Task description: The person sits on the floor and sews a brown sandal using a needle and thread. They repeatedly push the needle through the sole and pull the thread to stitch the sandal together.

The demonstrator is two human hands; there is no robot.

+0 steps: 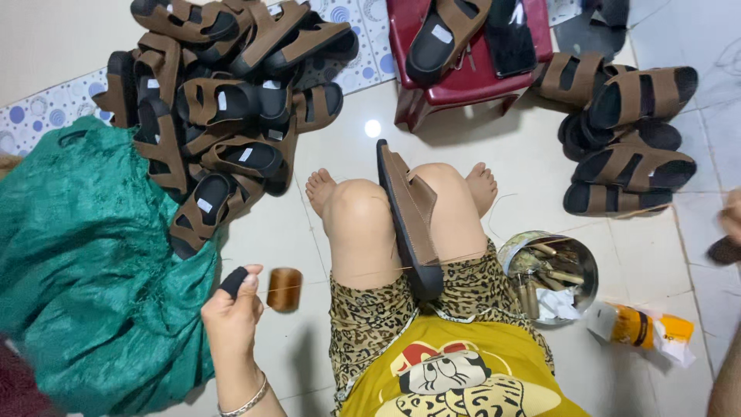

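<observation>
Green woven sack (85, 270) lies left, a pile of brown strapped sandals (216, 116) beyond it with small white labels inside. One brown sandal (413, 220) stands between the knees — left hand (231, 309) pinches taut thread beside a brown spool (285, 289). Right hand unseen.

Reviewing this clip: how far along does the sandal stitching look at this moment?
Done, apparently: the stack of brown sandals at upper right, neatly piled. In hand: one sandal clamped between the knees, a thread stretched taut across it; the left hand pulls that thread by a dark grip, beside the thread spool. Left, seemingly: the larger heap of sandals at upper left by the green sack. The right hand is out of view.
</observation>
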